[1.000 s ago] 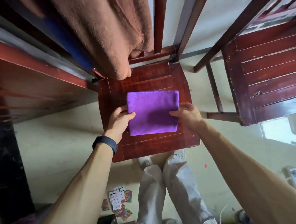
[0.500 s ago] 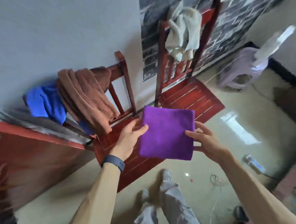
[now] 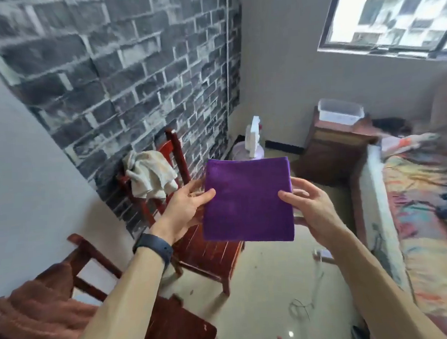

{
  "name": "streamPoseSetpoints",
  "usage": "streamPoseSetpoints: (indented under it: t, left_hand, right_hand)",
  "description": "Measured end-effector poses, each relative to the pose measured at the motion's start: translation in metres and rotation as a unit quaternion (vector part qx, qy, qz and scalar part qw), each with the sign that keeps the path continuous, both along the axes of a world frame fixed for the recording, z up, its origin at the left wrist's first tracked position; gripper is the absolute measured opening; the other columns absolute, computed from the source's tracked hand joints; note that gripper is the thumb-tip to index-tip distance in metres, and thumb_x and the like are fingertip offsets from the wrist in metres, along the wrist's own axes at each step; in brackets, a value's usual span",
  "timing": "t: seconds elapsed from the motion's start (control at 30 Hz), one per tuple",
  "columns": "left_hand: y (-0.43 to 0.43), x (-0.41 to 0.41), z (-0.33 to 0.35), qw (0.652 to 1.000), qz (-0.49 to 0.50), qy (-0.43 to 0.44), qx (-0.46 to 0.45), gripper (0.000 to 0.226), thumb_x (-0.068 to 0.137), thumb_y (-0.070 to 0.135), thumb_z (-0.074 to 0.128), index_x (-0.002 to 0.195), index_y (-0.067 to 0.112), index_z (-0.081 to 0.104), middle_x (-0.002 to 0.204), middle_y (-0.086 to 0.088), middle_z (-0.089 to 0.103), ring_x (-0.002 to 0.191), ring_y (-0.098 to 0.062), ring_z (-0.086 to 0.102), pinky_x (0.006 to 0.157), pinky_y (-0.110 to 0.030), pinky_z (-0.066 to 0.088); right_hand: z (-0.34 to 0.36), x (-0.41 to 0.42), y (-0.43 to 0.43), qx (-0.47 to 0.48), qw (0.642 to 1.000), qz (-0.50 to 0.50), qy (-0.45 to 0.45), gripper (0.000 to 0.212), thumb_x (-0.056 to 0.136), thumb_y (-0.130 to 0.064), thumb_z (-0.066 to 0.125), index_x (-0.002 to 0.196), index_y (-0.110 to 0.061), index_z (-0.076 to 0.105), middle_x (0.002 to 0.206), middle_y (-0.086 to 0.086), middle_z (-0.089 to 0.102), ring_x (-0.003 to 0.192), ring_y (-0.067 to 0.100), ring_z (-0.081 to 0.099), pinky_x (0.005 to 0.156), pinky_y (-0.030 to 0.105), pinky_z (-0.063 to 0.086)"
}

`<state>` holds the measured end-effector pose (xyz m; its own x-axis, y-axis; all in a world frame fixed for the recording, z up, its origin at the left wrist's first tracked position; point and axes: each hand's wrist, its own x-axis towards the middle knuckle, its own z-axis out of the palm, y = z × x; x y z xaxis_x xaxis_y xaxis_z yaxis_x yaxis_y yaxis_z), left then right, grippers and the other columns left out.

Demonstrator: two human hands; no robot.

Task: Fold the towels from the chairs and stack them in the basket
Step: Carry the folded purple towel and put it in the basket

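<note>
The folded purple towel (image 3: 247, 201) was gripped by the left hand (image 3: 185, 210) and right hand (image 3: 310, 209); brown towel (image 3: 35, 308) and grey towel (image 3: 150, 175) were not yet folded.

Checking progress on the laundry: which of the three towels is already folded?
The purple towel, a flat square held between the left hand and right hand. The off-white towel and the brown towel hang bunched and unfolded.

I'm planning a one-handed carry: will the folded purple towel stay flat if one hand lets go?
Probably not: the purple towel is soft cloth, held flat by the left hand and right hand pinching opposite edges. Likely light, since fingertip pinches suffice. Its layers could slide open.
</note>
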<state>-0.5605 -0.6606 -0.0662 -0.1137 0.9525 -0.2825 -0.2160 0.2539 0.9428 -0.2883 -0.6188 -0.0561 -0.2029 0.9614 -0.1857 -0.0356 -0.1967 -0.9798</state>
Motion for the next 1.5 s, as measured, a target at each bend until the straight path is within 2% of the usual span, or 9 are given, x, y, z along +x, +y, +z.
streamPoseSetpoints:
  t: [0.2, 0.37, 0.5, 0.7, 0.83, 1.0, 1.1, 1.3, 1.5]
  left_hand:
    - [0.086, 0.054, 0.034, 0.996, -0.084, 0.019, 0.029, 0.027, 0.091, 0.012, 0.067, 0.117, 0.020, 0.063, 0.097, -0.004, 0.073, 0.082, -0.017, 0.073, 0.066, -0.040, 0.059]
    - [0.166, 0.104, 0.051, 0.992, -0.114, 0.044, 0.040, 0.030, 0.090, 0.012, 0.068, 0.119, 0.016, 0.062, 0.105, -0.010, 0.071, 0.092, -0.028, 0.071, 0.084, -0.059, 0.056]
    - [0.227, 0.140, 0.058, 0.989, -0.121, 0.072, 0.046, 0.030, 0.091, 0.014, 0.069, 0.120, 0.016, 0.062, 0.111, -0.013, 0.069, 0.099, -0.033, 0.071, 0.084, -0.064, 0.053]
    - [0.320, 0.181, 0.050, 0.991, -0.119, 0.044, 0.034, 0.032, 0.094, 0.013, 0.064, 0.125, 0.015, 0.058, 0.104, -0.007, 0.067, 0.080, -0.020, 0.070, 0.077, -0.049, 0.058]
    - [0.402, 0.198, 0.036, 0.991, -0.126, 0.043, 0.024, 0.031, 0.094, 0.014, 0.065, 0.124, 0.017, 0.060, 0.107, -0.008, 0.070, 0.087, -0.024, 0.070, 0.070, -0.044, 0.059]
    - [0.526, 0.219, 0.022, 0.988, -0.150, 0.027, 0.015, 0.022, 0.093, 0.014, 0.066, 0.113, 0.022, 0.063, 0.099, -0.006, 0.071, 0.083, -0.019, 0.069, 0.061, -0.036, 0.057]
    - [0.599, 0.231, 0.015, 0.984, -0.177, 0.008, 0.000, 0.026, 0.091, 0.016, 0.067, 0.117, 0.021, 0.064, 0.107, -0.008, 0.071, 0.090, -0.020, 0.068, 0.064, -0.038, 0.057]
    - [0.718, 0.270, 0.006, 0.980, -0.194, 0.002, -0.032, 0.021, 0.095, 0.009, 0.061, 0.116, 0.009, 0.063, 0.090, -0.004, 0.072, 0.073, -0.015, 0.068, 0.061, -0.031, 0.059]
    - [0.820, 0.315, -0.033, 0.971, -0.225, 0.052, -0.060, 0.018, 0.097, 0.018, 0.060, 0.114, 0.018, 0.065, 0.105, 0.000, 0.069, 0.089, -0.014, 0.067, 0.067, -0.033, 0.060]
  right_hand:
    - [0.022, 0.059, 0.051, 0.032, 0.996, -0.084, 0.014, 0.035, 0.088, -0.016, 0.075, 0.122, -0.019, 0.068, 0.107, 0.007, 0.076, 0.095, 0.025, 0.074, 0.067, 0.043, 0.061]
    - [0.029, 0.110, 0.111, 0.027, 0.993, -0.109, 0.031, 0.032, 0.087, -0.018, 0.075, 0.119, -0.018, 0.070, 0.108, 0.005, 0.077, 0.091, 0.027, 0.075, 0.060, 0.035, 0.059]
    - [0.028, 0.144, 0.166, 0.031, 0.991, -0.127, 0.037, 0.028, 0.088, -0.019, 0.075, 0.116, -0.018, 0.072, 0.109, 0.006, 0.077, 0.093, 0.029, 0.074, 0.066, 0.041, 0.062]
    - [0.023, 0.177, 0.259, 0.025, 0.988, -0.146, 0.047, 0.029, 0.088, -0.020, 0.074, 0.117, -0.017, 0.071, 0.108, 0.007, 0.076, 0.086, 0.025, 0.074, 0.067, 0.039, 0.062]
    - [0.013, 0.193, 0.331, 0.020, 0.985, -0.164, 0.045, 0.028, 0.089, -0.017, 0.073, 0.117, -0.017, 0.070, 0.105, 0.006, 0.077, 0.083, 0.022, 0.074, 0.062, 0.038, 0.062]
    - [-0.006, 0.211, 0.437, 0.009, 0.979, -0.201, 0.031, 0.030, 0.089, -0.019, 0.074, 0.118, -0.019, 0.069, 0.108, 0.007, 0.076, 0.092, 0.025, 0.074, 0.076, 0.048, 0.061]
    - [-0.012, 0.219, 0.497, -0.001, 0.972, -0.233, 0.037, 0.028, 0.090, -0.018, 0.072, 0.117, -0.019, 0.069, 0.106, 0.006, 0.077, 0.090, 0.023, 0.073, 0.071, 0.044, 0.061]
    - [-0.017, 0.243, 0.597, -0.027, 0.959, -0.278, 0.039, 0.024, 0.089, -0.019, 0.073, 0.112, -0.017, 0.069, 0.102, 0.005, 0.076, 0.085, 0.019, 0.072, 0.060, 0.034, 0.057]
    - [-0.058, 0.283, 0.687, -0.070, 0.948, -0.309, 0.026, 0.019, 0.090, -0.024, 0.073, 0.108, -0.018, 0.069, 0.097, 0.001, 0.077, 0.083, 0.017, 0.072, 0.063, 0.037, 0.058]
